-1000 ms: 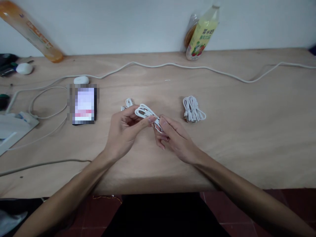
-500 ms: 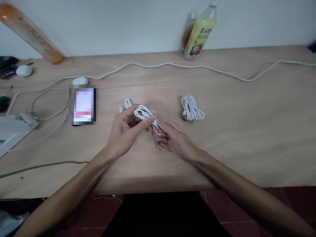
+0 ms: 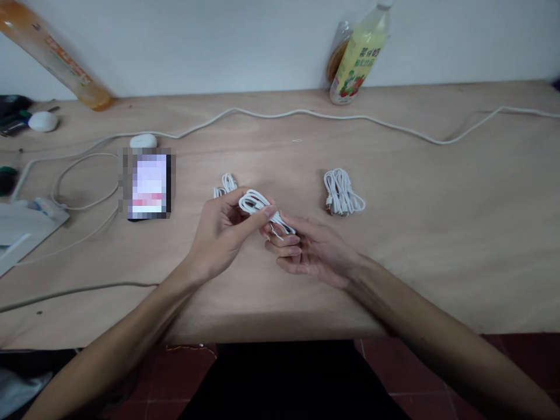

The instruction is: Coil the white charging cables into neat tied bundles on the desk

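Observation:
A coiled white cable (image 3: 254,201) is held above the table between both hands. My left hand (image 3: 223,230) pinches the coil with its thumb on top. At the coil's lower right end, my right hand (image 3: 310,245) grips it with thumb and fingers closed, and a thin white tie end (image 3: 276,233) sticks out there. Behind my left hand lie more coiled white cables (image 3: 227,182), partly hidden by it. Right of my hands, a pile of tied white cables (image 3: 341,192) rests on the table.
A phone (image 3: 149,186) and a white case (image 3: 143,142) lie at left. One long white cord (image 3: 301,112) crosses the wooden table (image 3: 437,233). Against the wall lean an orange bottle (image 3: 74,70) and a yellow bottle (image 3: 361,55). A small white tie (image 3: 297,140) lies near the cord.
My right hand has turned and shifted, its fingers now lying under the coil's lower end with the thumb on top. My left hand keeps its hold on the cable.

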{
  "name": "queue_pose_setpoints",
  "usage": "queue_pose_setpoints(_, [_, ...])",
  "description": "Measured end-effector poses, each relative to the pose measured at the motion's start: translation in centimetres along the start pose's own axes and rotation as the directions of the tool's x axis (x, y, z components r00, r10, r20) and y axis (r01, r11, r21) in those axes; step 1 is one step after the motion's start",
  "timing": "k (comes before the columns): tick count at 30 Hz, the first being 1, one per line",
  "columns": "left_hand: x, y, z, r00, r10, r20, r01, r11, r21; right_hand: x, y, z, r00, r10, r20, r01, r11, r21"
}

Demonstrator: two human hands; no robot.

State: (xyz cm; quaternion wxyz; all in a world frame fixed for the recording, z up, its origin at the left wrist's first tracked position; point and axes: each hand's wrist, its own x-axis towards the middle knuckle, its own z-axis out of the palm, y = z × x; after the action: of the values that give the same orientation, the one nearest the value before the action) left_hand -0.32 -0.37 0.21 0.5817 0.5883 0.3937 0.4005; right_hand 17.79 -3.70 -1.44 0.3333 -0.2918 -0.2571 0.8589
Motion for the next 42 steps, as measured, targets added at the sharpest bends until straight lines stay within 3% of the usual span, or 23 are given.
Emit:
queue_pose_setpoints(10, [0.1,-0.3,0.0,0.997,-0.073,-0.027,0.072,0.997,-0.04,0.2,0.6,0.0,0.993,-0.119,-0.013,0.119,0.993,-0.017])
queue_pose_setpoints(16, [0.0,0.4,-0.1,0.998,-0.059,-0.002,0.059,0.998,0.037,0.3,1.3,-0.6,0.974,-0.21,-0.085,0.195,0.969,-0.153])
queue_pose_setpoints(26, [0.1,0.8,-0.3,1.0,0.0,0.008,-0.001,0.99,0.141,0.4,1.2,-0.6,0.949,-0.313,-0.044,0.287,0.911,-0.295])
queue_pose_setpoints(31, [0.1,0.5,-0.1,1.0,-0.018,-0.011,0.02,0.988,0.152,0.3,1.5,-1.1,0.914,-0.396,-0.089,0.298,0.804,-0.515])
queue_pose_setpoints(36, [0.0,0.2,0.0,0.999,-0.03,-0.02,0.034,0.983,0.183,0.0,1.3,-1.4,0.879,-0.47,-0.078,0.239,0.578,-0.78])
queue_pose_setpoints(42, [0.0,0.1,0.2,0.998,-0.048,-0.048,0.055,0.985,0.165,-0.2,0.7,-1.5,0.847,-0.532,-0.009,0.232,0.384,-0.894])
